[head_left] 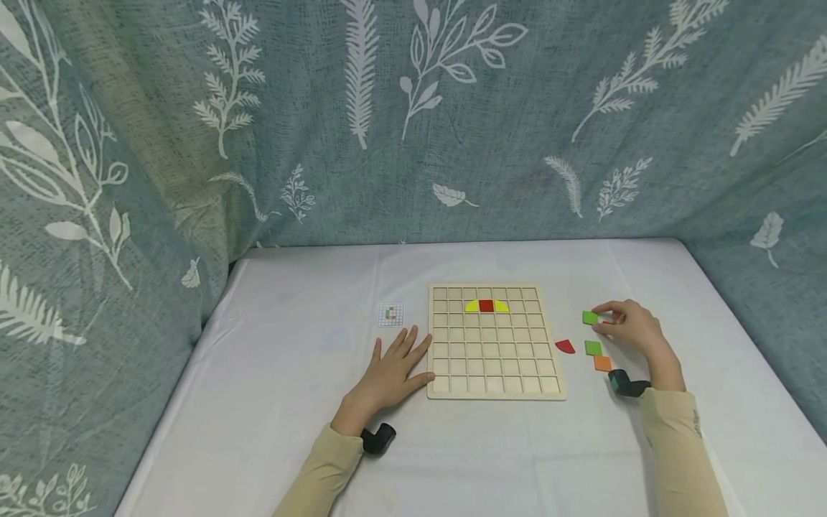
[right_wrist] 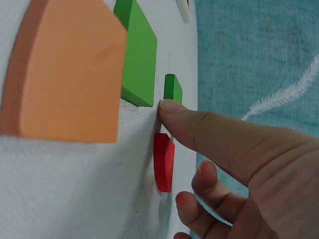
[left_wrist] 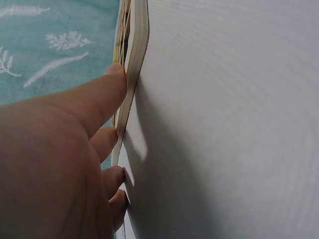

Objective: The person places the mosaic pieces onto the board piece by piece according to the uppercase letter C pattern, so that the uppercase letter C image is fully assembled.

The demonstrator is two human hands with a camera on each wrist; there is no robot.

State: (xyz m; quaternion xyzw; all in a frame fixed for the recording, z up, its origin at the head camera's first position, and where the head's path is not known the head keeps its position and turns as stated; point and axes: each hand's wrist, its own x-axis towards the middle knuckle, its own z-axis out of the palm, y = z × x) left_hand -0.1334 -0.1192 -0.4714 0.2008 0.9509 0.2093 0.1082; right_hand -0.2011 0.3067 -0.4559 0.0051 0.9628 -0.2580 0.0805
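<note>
My right hand (head_left: 629, 329) reaches down at the table's right side, its thumb and index finger pinching a green square tile (head_left: 589, 317) at its near and far edges. In the right wrist view the thumb overlaps this green tile (right_wrist: 172, 88), and a red piece (right_wrist: 164, 162) lies under the hand. My left hand (head_left: 386, 373) rests with fingers spread beside the wooden grid board (head_left: 494, 395); its thumb and index fingertip touch the board's left edge. On the board, a red square (head_left: 486, 306) sits between two yellow quarter-round pieces (head_left: 472, 306).
Another green tile (head_left: 593, 348), an orange tile (head_left: 602, 363) and a red quarter-round piece (head_left: 565, 347) lie right of the board. A small card (head_left: 390, 314) with a printed grid pattern lies to its left. A patterned curtain (head_left: 400, 179) hangs behind the white-covered table (head_left: 310, 309).
</note>
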